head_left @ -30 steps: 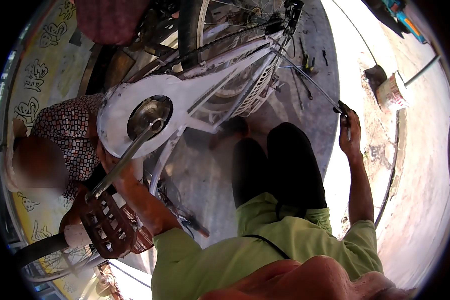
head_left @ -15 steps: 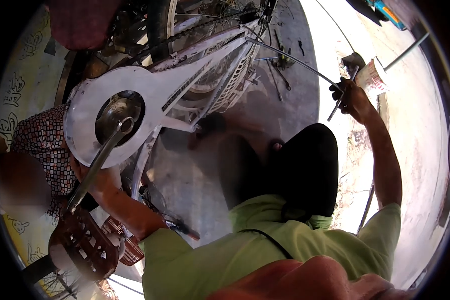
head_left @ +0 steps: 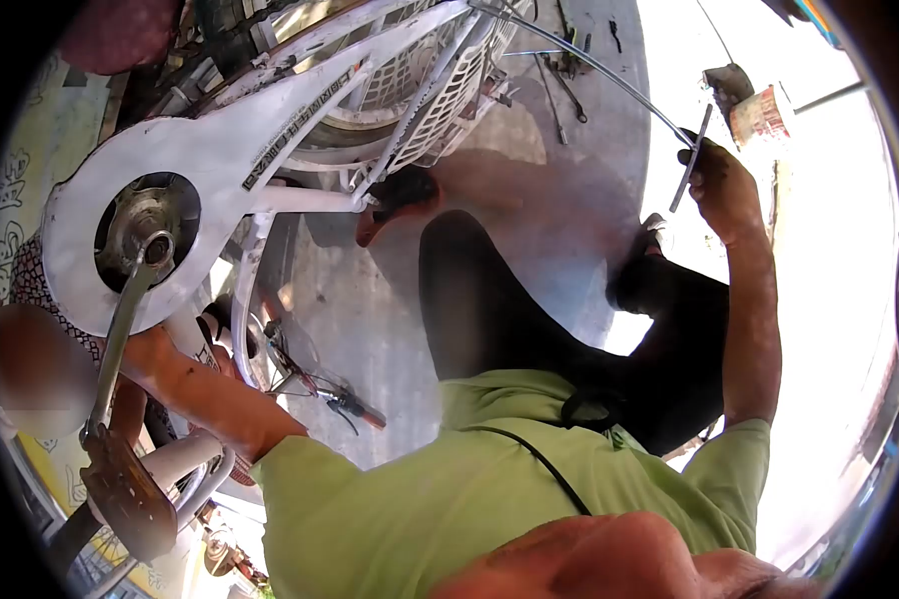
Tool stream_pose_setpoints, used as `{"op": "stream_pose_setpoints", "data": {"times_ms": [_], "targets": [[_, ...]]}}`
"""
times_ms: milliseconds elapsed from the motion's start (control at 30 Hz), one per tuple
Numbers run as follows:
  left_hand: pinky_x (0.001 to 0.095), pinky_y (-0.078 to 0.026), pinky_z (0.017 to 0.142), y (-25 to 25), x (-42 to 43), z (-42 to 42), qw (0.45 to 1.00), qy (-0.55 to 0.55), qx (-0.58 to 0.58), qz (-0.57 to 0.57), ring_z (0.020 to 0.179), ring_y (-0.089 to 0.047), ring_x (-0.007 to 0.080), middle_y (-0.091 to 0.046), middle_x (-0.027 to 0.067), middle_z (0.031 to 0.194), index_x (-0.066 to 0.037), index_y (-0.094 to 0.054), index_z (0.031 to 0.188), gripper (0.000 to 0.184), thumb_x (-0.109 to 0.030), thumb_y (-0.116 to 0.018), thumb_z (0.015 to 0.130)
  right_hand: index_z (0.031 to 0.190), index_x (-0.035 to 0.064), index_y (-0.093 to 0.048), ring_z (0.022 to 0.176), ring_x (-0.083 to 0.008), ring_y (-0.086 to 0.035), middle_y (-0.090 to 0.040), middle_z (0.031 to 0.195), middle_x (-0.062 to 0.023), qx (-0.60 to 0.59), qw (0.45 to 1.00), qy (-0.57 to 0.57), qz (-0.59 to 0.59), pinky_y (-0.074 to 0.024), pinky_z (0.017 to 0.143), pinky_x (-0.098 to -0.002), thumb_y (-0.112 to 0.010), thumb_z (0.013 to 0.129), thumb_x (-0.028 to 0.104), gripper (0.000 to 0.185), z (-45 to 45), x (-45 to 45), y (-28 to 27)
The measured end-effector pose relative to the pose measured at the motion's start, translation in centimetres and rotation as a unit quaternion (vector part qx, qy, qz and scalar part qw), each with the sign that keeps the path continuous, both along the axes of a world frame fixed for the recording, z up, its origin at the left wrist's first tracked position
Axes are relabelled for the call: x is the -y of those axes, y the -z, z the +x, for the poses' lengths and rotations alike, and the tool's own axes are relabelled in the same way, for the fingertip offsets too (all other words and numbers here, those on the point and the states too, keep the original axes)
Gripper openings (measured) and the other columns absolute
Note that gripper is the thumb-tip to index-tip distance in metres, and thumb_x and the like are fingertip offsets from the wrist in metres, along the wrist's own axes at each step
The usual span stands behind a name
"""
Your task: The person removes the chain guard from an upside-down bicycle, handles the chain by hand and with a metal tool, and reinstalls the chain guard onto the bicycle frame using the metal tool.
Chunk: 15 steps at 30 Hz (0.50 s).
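My right hand [head_left: 726, 190] is closed around the crossbar of a long T-handle wrench [head_left: 609, 75]. The wrench's shaft runs across to the rear end of the white bicycle frame, where its tip meets the axle area at the top of the view. A white chain case [head_left: 75, 235] faces me, with the crank arm [head_left: 122, 324] slanting down to a brown pedal [head_left: 130, 494]. My left hand [head_left: 148, 351] reaches behind the crank at the lower edge of the chain case; its fingers are hidden. Beside the rear wheel is a white mesh guard [head_left: 440, 125].
Several hand tools, among them a spanner [head_left: 566, 90], lie on the grey floor. A stained tub [head_left: 759, 117] stands beyond my right hand. A handlebar with a brake lever [head_left: 355, 407] shows below the bicycle. Another person [head_left: 35, 364] is close at the left.
The view has shifted, so the bicycle sits further left and higher. My right leg has swung out to the right. My right hand still grips the wrench, whose crossbar has turned slightly.
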<state>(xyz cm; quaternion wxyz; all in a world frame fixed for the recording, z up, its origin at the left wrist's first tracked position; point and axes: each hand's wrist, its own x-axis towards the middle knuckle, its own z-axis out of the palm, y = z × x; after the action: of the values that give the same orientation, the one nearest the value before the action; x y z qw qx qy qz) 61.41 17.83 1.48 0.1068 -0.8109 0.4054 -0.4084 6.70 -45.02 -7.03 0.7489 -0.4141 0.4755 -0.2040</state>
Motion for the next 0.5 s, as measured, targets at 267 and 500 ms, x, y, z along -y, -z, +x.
{"op": "stream_pose_setpoints", "data": {"times_ms": [267,500], "targets": [[0.0463,-0.053,0.08,-1.5,9.0,-16.1,0.989,-0.061,0.133,-0.035,0.095,-0.064,0.0355,-0.067,0.0142,0.109,0.001,-0.06,0.113,0.036,-0.025,-0.07,0.09,0.122,-0.0053,-0.052,0.061,-0.0113,-0.054,-0.07,0.091,-0.0149,-0.01,0.998,0.027,-0.062,-0.0441,0.054,-0.0247,-0.051,0.099,0.016,0.032,0.8,-1.9,1.3],[0.0296,-0.049,0.065,8.4,24.2,-31.1,0.611,0.195,-0.595,-0.485,0.074,-0.06,0.0196,-0.064,0.0139,0.09,0.007,-0.059,0.109,0.038,-0.028,-0.053,0.096,0.117,-0.0029,-0.052,0.054,-0.0097,-0.052,-0.07,0.082,-0.0137,-0.092,0.965,0.005,-0.244,-0.0425,0.05,-0.0246,-0.05,0.098,0.01,0.023,1.5,-1.6,1.8]]}}
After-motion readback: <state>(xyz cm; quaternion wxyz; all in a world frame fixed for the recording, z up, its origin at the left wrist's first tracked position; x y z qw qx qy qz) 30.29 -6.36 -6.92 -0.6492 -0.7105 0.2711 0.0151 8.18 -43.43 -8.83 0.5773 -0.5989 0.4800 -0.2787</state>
